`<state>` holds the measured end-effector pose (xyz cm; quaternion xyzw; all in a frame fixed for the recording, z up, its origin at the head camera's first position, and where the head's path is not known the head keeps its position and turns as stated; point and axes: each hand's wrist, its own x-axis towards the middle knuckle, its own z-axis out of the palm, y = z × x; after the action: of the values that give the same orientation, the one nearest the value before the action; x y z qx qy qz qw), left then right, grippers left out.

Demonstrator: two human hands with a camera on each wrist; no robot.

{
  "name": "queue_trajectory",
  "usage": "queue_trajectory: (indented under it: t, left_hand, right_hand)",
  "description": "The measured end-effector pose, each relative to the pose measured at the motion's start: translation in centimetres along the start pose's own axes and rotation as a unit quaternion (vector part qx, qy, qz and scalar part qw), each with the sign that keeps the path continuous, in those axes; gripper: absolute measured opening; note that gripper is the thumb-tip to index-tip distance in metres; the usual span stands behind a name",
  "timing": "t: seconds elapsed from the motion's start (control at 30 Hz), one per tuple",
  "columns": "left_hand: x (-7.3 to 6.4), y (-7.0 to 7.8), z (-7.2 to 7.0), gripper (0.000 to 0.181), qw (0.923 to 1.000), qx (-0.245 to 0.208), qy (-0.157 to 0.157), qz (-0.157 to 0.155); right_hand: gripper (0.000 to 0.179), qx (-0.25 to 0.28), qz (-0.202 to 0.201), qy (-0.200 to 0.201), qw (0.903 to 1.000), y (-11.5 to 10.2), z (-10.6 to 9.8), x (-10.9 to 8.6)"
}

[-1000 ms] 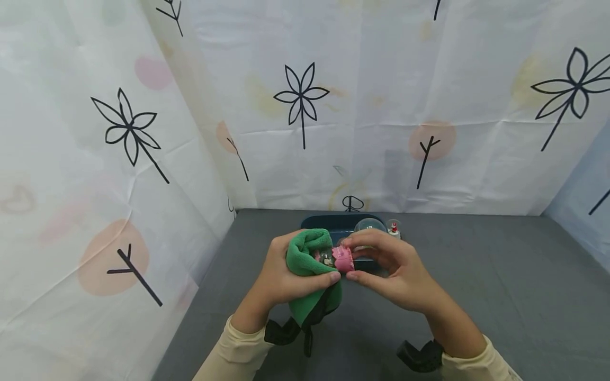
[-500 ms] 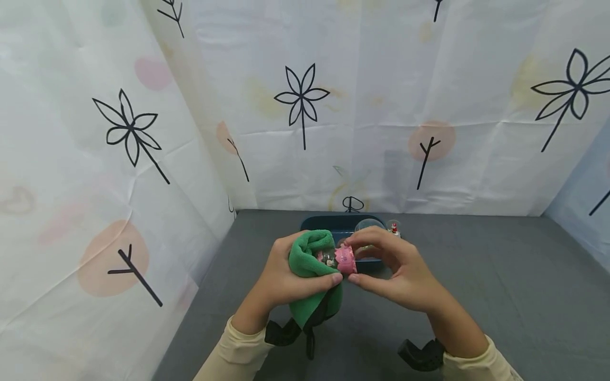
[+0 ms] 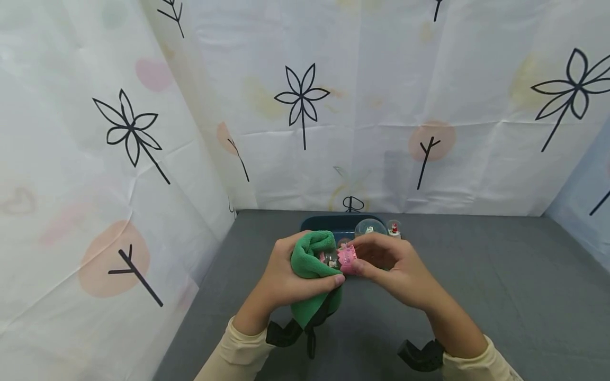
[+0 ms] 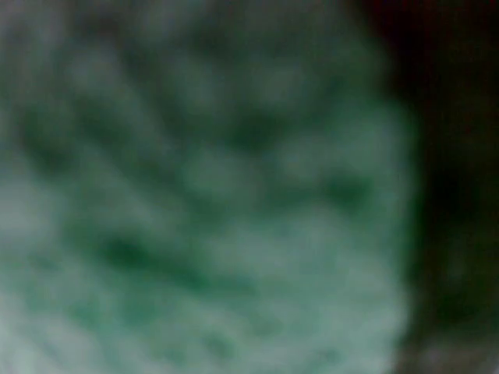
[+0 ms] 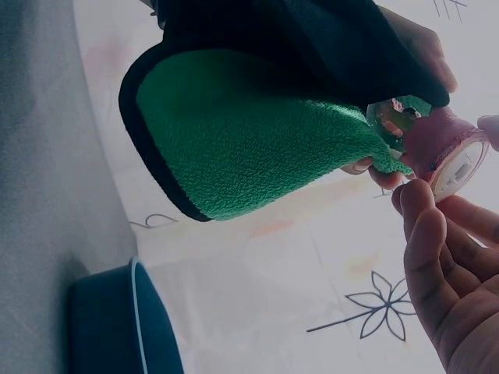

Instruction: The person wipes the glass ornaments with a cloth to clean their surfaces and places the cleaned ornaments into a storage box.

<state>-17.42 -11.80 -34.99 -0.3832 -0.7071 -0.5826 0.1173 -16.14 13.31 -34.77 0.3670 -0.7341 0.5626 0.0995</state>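
Both hands meet over the table around a small snow globe with a pink scalloped base, lying sideways. My left hand grips a folded green towel wrapped round the clear dome, its thumb along the near side. With thumb and fingers my right hand pinches the pink base. In the right wrist view, the pale round underside of the snow globe faces outward, and the dark-edged towel hangs beside it. Blurred green towel fills most of the left wrist view. Part of the dome is hidden in the cloth.
Behind the hands stands a dark blue basin. A larger clear globe shows at its right side, partly behind the right hand. Just right of that is a small globe with a red figure. Patterned cloth walls enclose the grey table.
The right thumb has moved up onto the pink base and the right fingers have shifted around it. The snow globe and towel have drifted slightly right.
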Motion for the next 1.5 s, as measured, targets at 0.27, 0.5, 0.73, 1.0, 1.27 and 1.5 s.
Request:
queue_trajectory:
  t: [0.27,0.5,0.73,1.0,1.27,1.5]
  left_hand:
    - [-0.11,0.09,-0.34,0.035,0.9999,0.013,0.007,-0.005]
    - [0.06,0.07,-0.47,0.033,0.9997,-0.01,0.006,-0.021]
    - [0.19,0.17,-0.4,0.035,0.9994,-0.008,0.007,-0.033]
    - [0.12,0.31,-0.41,0.036,0.9996,0.005,0.016,-0.024]
    - [0.0,0.34,-0.23,0.037,0.9995,0.019,0.023,-0.007]
    - [0.05,0.33,-0.11,0.036,0.9996,0.018,0.022,-0.003]
  right_hand:
    - [0.042,0.003,-0.021,-0.024,0.9995,0.11,0.03,-0.08]
    - [0.056,0.003,-0.107,-0.015,0.9941,0.45,0.12,0.08]
    - [0.06,-0.002,-0.163,0.006,0.9866,0.29,0.3,0.19]
    - [0.058,0.01,-0.167,-0.001,0.9858,0.48,0.15,0.41]
    - [0.039,-0.02,-0.031,-0.002,0.9993,0.34,-0.14,-0.03]
    - [0.037,-0.018,-0.014,-0.002,0.9998,0.36,-0.02,-0.06]
